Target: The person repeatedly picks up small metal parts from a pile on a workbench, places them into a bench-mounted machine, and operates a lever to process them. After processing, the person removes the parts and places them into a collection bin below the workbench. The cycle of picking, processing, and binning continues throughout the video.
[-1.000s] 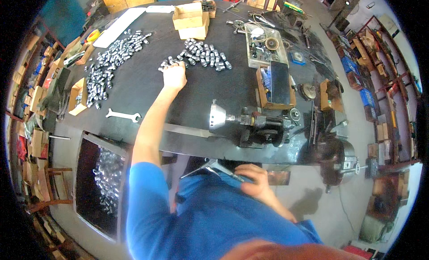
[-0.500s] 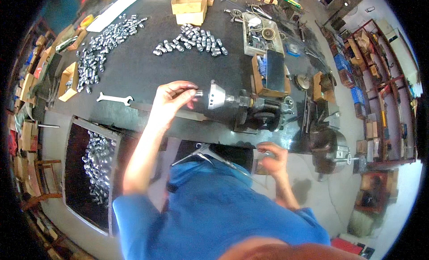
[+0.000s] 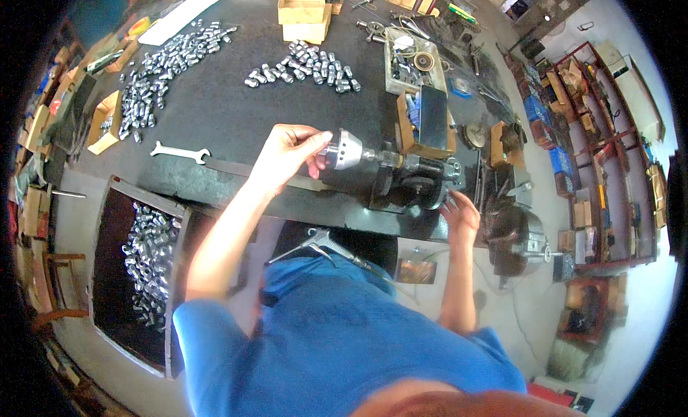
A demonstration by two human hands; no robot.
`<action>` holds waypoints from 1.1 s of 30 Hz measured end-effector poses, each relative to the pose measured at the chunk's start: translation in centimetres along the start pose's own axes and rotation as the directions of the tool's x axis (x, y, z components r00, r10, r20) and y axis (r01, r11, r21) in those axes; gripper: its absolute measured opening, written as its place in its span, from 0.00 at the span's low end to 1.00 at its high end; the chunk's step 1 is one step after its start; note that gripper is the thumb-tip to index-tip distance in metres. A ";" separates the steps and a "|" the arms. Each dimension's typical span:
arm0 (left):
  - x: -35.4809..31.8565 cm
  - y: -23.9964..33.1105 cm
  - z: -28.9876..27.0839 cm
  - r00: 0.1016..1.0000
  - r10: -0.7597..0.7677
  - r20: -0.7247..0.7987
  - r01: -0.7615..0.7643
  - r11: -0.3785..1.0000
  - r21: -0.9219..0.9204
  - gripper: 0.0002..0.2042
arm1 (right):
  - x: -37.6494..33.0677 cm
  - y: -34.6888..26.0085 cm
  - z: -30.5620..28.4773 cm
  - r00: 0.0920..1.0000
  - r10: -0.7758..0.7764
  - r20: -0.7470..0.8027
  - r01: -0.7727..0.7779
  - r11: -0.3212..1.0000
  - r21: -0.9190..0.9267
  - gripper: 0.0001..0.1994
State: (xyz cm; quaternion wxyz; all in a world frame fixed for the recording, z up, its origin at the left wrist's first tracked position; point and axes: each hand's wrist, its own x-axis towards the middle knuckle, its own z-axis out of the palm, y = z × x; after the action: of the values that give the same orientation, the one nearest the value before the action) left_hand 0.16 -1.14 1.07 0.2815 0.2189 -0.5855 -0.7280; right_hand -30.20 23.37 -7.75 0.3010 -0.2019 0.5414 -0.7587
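My left hand (image 3: 299, 150) pinches a small shiny metal sleeve (image 3: 324, 157) at the mouth of a silver cone-shaped chuck (image 3: 350, 151). Fingers cover most of the sleeve, so how deep it sits in the chuck cannot be told. The chuck is on the left end of a dark bench-mounted spindle device (image 3: 412, 174) with gears and a wheel. At that device's lower right, my right hand (image 3: 461, 215) has its fingers apart, fingertips at the wheel's rim; whether they touch it is unclear. An air blow gun (image 3: 319, 243) lies in front of my waist, below the bench edge.
Loose metal sleeves (image 3: 312, 64) form piles on the dark bench, and several more fill a bin (image 3: 172, 302) at lower left. An open-ended wrench (image 3: 179, 154) lies left of my hand. Cardboard boxes (image 3: 304, 12), a parts tray (image 3: 394, 76) and a vise (image 3: 517, 238) stand around.
My left hand has brought the sleeve rightward to the chuck's mouth. My right hand has risen from below the bench edge to the wheel of the spindle device.
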 end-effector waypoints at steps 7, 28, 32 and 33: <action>-0.3 0.1 0.0 0.986 0.157 0.053 -0.158 0.987 0.016 0.09 | 1.4 2.4 3.3 0.966 0.158 -0.206 -0.069 0.920 0.385 0.14; -0.7 -1.3 2.1 0.964 0.218 -0.152 -0.206 0.974 0.092 0.04 | 9.4 -4.1 7.9 0.994 -0.040 -0.107 0.090 0.850 0.518 0.09; -0.5 -1.7 2.4 0.948 0.275 -0.163 -0.257 0.959 0.118 0.07 | 10.8 0.7 5.4 0.994 -0.068 -0.083 0.091 0.942 0.324 0.09; -0.4 -1.5 2.6 0.952 0.261 -0.160 -0.248 0.964 0.096 0.05 | 11.2 2.6 3.7 0.987 -0.157 -0.018 0.156 0.951 0.266 0.09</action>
State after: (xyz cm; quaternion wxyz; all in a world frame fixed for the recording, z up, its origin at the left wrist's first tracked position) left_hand -1.42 1.28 0.14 0.4140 0.2138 -0.6092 -0.6417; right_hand -35.50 12.65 -9.17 0.2652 -0.2030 0.4163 -0.8457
